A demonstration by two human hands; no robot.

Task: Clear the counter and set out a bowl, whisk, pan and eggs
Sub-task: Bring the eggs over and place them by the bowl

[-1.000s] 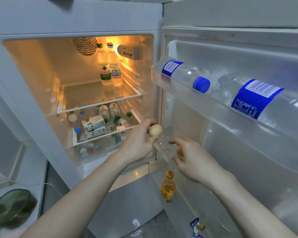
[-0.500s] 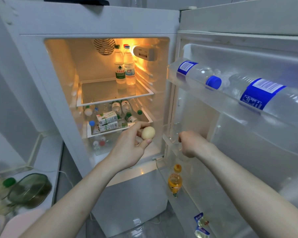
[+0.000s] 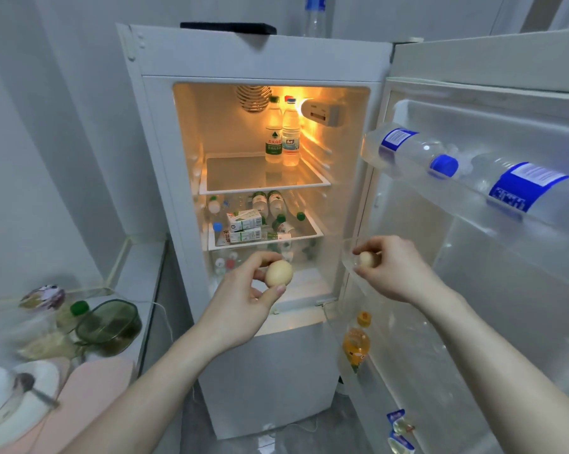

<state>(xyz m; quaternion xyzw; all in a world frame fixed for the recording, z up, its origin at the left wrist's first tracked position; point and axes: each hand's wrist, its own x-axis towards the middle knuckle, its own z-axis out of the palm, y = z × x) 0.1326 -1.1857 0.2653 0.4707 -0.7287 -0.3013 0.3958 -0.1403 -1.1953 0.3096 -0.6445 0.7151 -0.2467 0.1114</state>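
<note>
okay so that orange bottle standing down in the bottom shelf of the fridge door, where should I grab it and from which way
Grip the orange bottle at its neck, just under the yellow cap, coming straight down from above. It stands upright in the door shelf, whose clear front rail covers its lower body, so only the top is free. Both hands are full: the left hand and right hand each hold an egg.

Warm lamp glow fills the fridge (image 3: 260, 178); cool dim room, blurred, bowed edges.
</note>
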